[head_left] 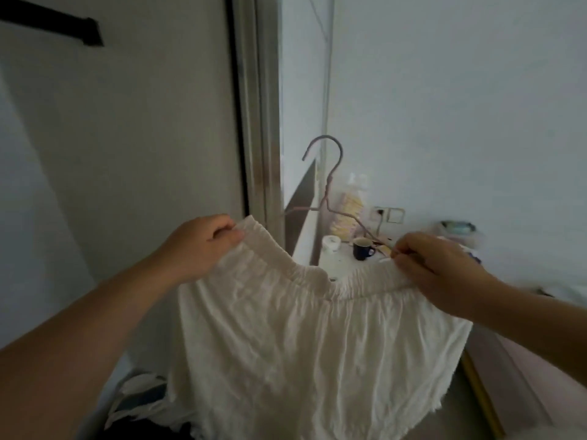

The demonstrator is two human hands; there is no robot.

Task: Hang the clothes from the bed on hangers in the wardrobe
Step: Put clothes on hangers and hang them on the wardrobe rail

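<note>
So right now it's the fitting step: a white garment (301, 328) is being worked onto a wire hanger (327, 185), held up in mid-air in front of the wardrobe's edge (254, 122). Not hung yet.

The left hand (203, 246) pinches the left end of the elastic waistband, fingers curled round the gathered fabric. The right hand (435, 265) grips the right end, and it looks like it's holding the hanger's right arm along with the cloth, though I can't see exactly how the wire sits under the fingers. The hanger's hook pokes up above the middle of the waistband, and the left arm of the wire seems to disappear behind the fabric.

My guess for the next move: get the waistband seated on both wire arms so it won't slip off, then free one hand to take the hook and swing left to the rail. The risk is that thin wire gives stretchy elastic little to catch on.

Material-wise the garment is a light, crinkly cotton-looking thing, ruched at the top, hanging in soft vertical folds with a slightly frayed hem. The hanger is thin, bent, pinkish wire. Behind sits a white bench (336, 265) with a dark blue mug (362, 249) on it.
</note>
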